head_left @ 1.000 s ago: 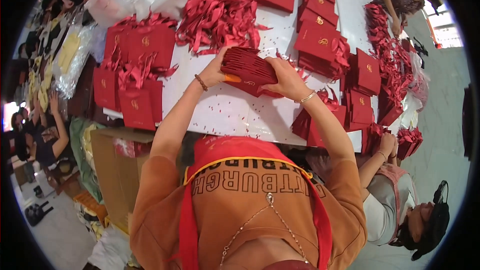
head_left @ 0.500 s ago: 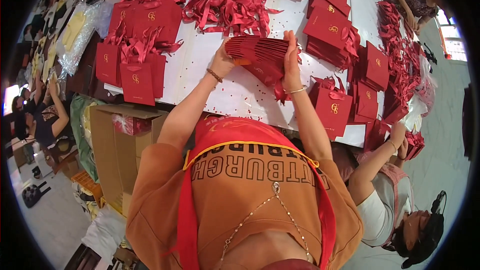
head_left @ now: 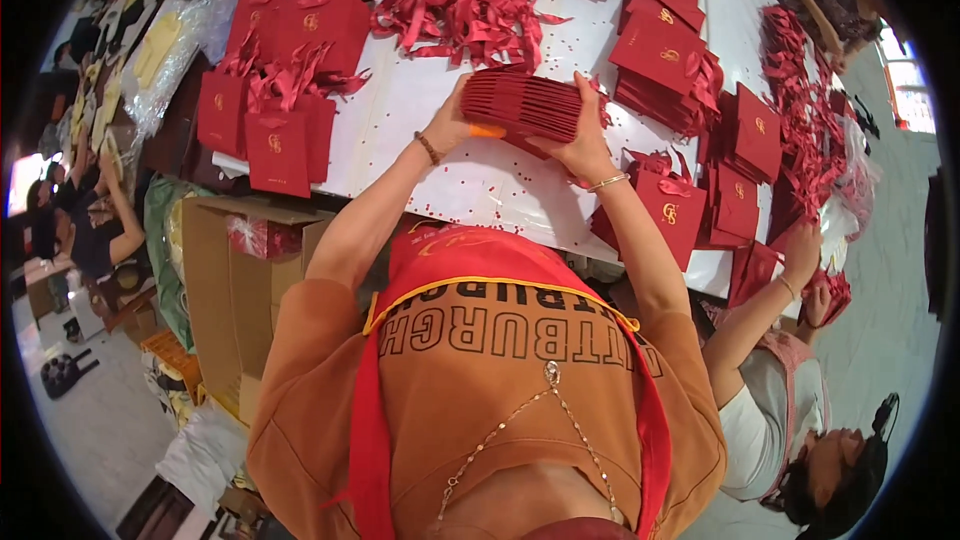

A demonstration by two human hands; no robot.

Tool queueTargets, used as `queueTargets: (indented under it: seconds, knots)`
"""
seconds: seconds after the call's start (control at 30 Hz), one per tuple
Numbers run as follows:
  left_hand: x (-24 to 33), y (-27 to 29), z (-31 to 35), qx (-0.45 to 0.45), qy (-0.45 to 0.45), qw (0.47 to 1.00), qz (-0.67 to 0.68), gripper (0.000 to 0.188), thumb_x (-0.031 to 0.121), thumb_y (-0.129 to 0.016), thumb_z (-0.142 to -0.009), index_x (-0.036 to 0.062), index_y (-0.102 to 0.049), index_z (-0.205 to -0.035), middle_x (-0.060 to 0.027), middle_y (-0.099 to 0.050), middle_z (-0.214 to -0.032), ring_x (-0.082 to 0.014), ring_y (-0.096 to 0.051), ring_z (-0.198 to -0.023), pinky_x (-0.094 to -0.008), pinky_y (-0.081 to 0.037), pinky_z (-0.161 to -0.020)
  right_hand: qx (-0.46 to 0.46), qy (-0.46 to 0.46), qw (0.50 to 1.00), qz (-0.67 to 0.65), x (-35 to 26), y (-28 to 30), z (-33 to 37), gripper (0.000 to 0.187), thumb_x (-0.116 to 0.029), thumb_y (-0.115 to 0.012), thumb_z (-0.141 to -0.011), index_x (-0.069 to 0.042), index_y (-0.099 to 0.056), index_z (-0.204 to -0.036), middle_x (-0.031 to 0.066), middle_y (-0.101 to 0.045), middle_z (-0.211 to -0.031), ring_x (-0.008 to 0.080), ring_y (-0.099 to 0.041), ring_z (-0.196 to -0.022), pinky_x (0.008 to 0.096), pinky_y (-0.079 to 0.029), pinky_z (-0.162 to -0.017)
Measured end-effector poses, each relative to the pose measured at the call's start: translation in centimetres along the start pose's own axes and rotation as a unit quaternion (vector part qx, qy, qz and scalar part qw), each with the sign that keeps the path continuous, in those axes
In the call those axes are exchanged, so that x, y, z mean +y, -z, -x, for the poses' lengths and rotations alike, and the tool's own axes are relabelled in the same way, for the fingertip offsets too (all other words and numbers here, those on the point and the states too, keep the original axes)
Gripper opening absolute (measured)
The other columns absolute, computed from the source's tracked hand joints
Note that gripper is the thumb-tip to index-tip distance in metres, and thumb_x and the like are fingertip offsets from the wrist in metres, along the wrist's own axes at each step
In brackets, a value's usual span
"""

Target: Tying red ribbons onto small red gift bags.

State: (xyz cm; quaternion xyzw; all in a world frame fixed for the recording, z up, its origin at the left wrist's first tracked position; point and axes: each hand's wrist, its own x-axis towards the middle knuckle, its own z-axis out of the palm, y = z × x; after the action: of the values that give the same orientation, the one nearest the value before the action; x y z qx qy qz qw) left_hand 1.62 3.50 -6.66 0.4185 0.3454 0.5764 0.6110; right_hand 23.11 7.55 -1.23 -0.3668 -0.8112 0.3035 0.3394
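Over the white tabletop (head_left: 400,140), a thick stack of flat red paper gift bags (head_left: 520,105) is held between my two hands, its many edges facing me. My left hand (head_left: 452,122) is closed on the stack's left end, and a small orange patch (head_left: 486,130) shows below its fingers. At the opposite end my right hand (head_left: 588,140) grips the stack, thumb along the near side and fingers up the outer side. Just beyond the stack lies a heap of loose red ribbons (head_left: 460,0).
Red gift bags with ribbon handles (head_left: 278,150) stand at the left; more stacked red bags (head_left: 665,50) line the right. A cardboard box (head_left: 225,280) is below the table's left edge. A co-worker's hand (head_left: 803,255) works among ribbons at the right. Red specks dot the tabletop.
The fanned bags have been squared into a more even stack. My right hand has gone from flat against the end to gripping it, and the hanging ribbon below is no longer visible.
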Motion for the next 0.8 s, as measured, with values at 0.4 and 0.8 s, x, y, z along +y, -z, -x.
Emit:
queueTargets:
  seconds: [0.4,0.8]
  knots:
    - [11.2,-7.9,0.0,-0.166,-0.047,0.666,-0.726,0.105,0.047,-0.077,-0.050,0.0089,-0.025,-0.133,-0.0116,-0.046,-0.120,-0.0301,-0.048,-0.105,-0.0450,-0.037,-0.084,-0.058,0.017,0.998,0.003,0.0,0.6,0.5,0.053,-0.012,-0.078,-0.059,-0.001,-0.044,-0.098,0.0136,-0.046,-0.087,0.0298,-0.049,-0.078,0.0365,-0.041,-0.070]
    - [8.9,-6.3,-3.1,-0.118,-0.058,0.709,-0.693,0.028,0.017,-0.063,-0.064,0.0065,-0.056,-0.089,-0.0148,-0.060,-0.082,-0.0321,-0.058,-0.080,-0.0421,-0.046,-0.067,0.043,0.080,0.976,0.200,-3.3,1.6,-2.0,0.066,-0.028,-0.078,-0.057,-0.003,-0.046,-0.109,0.0151,-0.051,-0.100,0.0330,-0.046,-0.097,0.0403,-0.036,-0.087]
